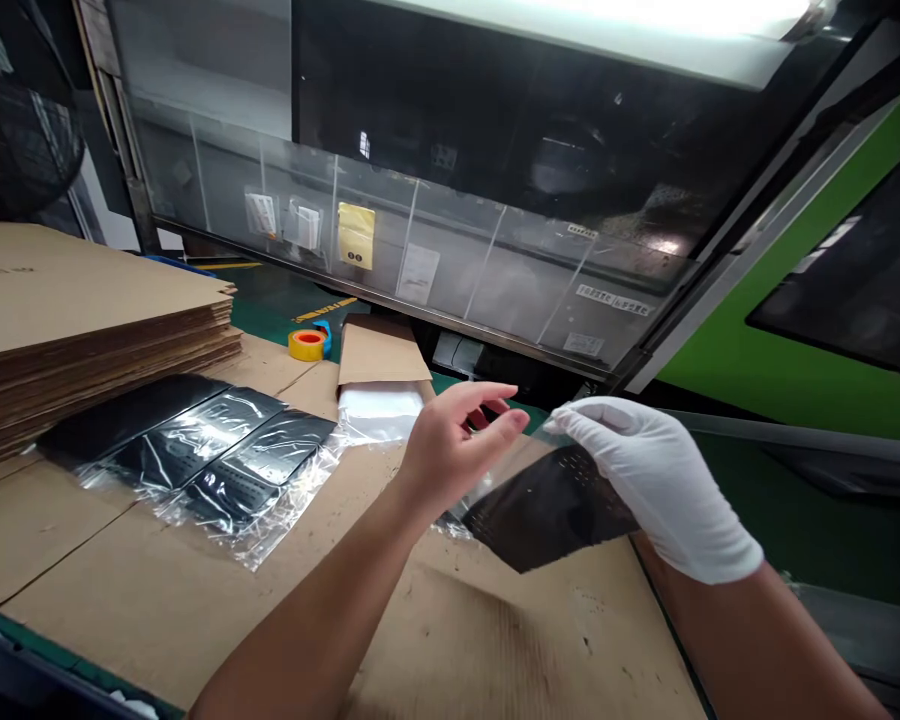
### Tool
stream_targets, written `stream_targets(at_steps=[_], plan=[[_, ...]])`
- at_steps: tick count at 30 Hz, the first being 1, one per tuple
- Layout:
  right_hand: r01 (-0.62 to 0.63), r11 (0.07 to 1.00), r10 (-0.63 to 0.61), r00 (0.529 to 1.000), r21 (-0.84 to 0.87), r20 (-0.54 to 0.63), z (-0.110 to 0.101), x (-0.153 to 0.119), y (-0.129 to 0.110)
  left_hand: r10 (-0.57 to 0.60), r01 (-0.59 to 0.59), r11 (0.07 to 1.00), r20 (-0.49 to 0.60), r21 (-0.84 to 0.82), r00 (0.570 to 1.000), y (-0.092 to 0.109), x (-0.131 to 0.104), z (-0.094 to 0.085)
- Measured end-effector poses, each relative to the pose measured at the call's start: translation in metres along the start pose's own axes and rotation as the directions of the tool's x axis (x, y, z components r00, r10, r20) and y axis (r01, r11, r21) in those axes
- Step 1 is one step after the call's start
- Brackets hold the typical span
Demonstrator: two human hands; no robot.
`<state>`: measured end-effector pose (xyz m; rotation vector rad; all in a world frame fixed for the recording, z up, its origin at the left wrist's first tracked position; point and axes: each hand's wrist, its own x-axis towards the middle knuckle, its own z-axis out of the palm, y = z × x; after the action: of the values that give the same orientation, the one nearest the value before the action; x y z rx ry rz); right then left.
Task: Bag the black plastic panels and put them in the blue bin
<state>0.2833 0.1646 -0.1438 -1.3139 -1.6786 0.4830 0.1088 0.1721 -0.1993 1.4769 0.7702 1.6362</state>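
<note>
A dark flat panel in a clear plastic bag (547, 510) hangs tilted above the cardboard-covered table. My right hand (645, 475), in a white glove, pinches the bag's upper edge between thumb and fingers. Just left of that edge is my bare left hand (461, 440), its thumb and fingers apart with nothing visible between them. To the left, several black panels in clear bags (221, 450) lie overlapping on the cardboard. Beyond my left hand sits an open cardboard box (382, 350) with white translucent sheets (379, 410) at its near end.
A tall stack of flat cardboard (90, 320) stands at the left. Yellow tape (307, 345) lies behind the bagged panels, beside a blue tape piece (324, 335). A rack of clear compartments (450, 240) spans the back, under a bright lamp (645, 20).
</note>
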Motion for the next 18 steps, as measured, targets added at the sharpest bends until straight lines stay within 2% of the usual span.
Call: stream_targets(at_steps=[2, 4, 6, 10, 15, 16, 18], plan=[[0.037, 0.992, -0.028, 0.997, -0.121, 0.074, 0.000, 0.002, -0.002, 0.065, -0.078, 0.984, 0.086, 0.160, 0.994, -0.004, -0.001, 0.001], [0.071, 0.983, -0.045, 0.988, -0.171, 0.149, 0.001, 0.002, -0.004, 0.015, -0.048, 0.977, 0.158, 0.207, 0.987, -0.011, 0.000, 0.004], [0.084, 0.977, -0.048, 0.982, -0.195, 0.183, 0.002, 0.002, -0.006, -0.057, 0.021, 0.982, 0.185, 0.186, 0.981, -0.019, 0.002, 0.006], [0.066, 0.980, -0.038, 0.988, -0.190, 0.148, 0.002, 0.001, -0.008, -0.166, 0.154, 0.985, 0.197, 0.075, 0.966, -0.026, 0.006, 0.004], [0.044, 0.991, -0.046, 0.999, -0.127, -0.009, -0.006, 0.004, -0.013, -0.216, 0.218, 0.976, 0.207, 0.011, 0.954, -0.016, 0.009, -0.009], [0.062, 0.991, -0.064, 0.998, -0.122, -0.012, -0.009, 0.005, -0.014, -0.218, 0.219, 0.976, 0.208, 0.016, 0.954, -0.015, 0.009, -0.011], [0.086, 0.987, -0.076, 0.994, -0.136, 0.073, -0.012, 0.008, -0.014, -0.226, 0.226, 0.974, 0.215, 0.028, 0.950, -0.013, 0.010, -0.014]])
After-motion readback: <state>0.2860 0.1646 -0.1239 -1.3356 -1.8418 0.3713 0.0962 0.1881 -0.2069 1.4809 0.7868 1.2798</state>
